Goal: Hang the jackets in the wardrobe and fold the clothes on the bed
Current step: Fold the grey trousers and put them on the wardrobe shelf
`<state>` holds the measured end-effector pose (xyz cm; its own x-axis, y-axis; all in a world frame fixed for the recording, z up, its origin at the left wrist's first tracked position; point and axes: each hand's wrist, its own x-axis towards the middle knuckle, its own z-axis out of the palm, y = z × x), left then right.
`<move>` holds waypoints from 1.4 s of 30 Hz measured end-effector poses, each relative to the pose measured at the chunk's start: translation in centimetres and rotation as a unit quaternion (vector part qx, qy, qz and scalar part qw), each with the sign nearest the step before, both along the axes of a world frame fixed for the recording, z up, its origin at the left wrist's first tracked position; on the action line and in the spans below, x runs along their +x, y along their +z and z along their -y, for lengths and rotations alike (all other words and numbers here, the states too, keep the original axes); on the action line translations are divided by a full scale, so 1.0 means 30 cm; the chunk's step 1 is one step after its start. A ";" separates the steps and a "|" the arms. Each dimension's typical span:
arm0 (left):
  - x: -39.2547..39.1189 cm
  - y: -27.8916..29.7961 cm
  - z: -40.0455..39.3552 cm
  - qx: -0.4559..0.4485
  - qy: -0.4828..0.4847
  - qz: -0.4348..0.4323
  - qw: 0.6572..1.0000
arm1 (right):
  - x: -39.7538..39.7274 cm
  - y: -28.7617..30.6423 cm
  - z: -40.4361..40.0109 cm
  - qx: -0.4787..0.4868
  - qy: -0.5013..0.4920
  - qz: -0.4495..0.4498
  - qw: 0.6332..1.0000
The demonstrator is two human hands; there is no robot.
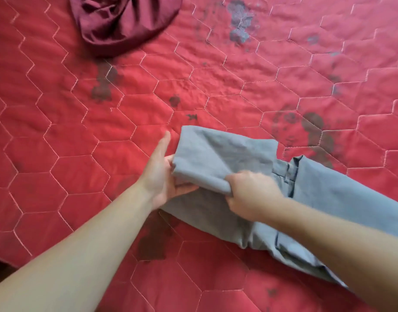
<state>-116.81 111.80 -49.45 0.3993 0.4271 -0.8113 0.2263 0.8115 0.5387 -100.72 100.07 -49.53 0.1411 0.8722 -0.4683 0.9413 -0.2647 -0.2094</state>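
Observation:
A pair of grey-blue trousers (324,199) lies across the red quilted bed (103,131), running from the centre to the right edge. Its left end is doubled over into a raised fold. My left hand (164,176) holds the left edge of that fold, thumb under and fingers stretched along the side. My right hand (249,194) pinches the fold's near edge from above, a little blurred. A crumpled maroon garment (121,21) lies at the far top of the bed, well away from both hands.
The quilt has pale hexagon stitching and dark faded flower prints. The bed's near-left corner shows at the bottom left, with dark floor beyond it.

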 end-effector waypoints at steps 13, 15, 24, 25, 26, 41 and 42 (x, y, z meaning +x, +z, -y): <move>-0.100 -0.080 0.081 0.454 -0.142 -0.270 0.837 | -0.086 -0.021 0.111 -0.047 -0.116 -0.248 0.961; -0.077 -0.077 0.094 0.582 -0.233 -0.272 0.730 | -0.018 -0.024 0.075 0.124 -0.163 -0.177 0.963; -0.046 -0.297 0.102 0.570 -0.486 -0.318 0.582 | 0.012 -0.232 0.088 0.132 -0.047 0.063 0.988; -0.052 -0.315 0.094 0.579 -0.482 -0.310 0.580 | 0.007 -0.262 0.096 0.123 -0.040 0.074 0.989; -0.053 -0.322 0.088 0.586 -0.481 -0.302 0.579 | 0.006 -0.282 0.099 0.120 -0.037 0.082 0.989; -0.106 -0.175 0.172 0.376 -0.140 -0.331 0.854 | -0.178 -0.238 0.218 0.131 -0.074 0.017 0.989; -0.115 -0.178 0.160 0.363 -0.159 -0.330 0.857 | -0.188 -0.242 0.230 0.122 -0.067 0.020 0.990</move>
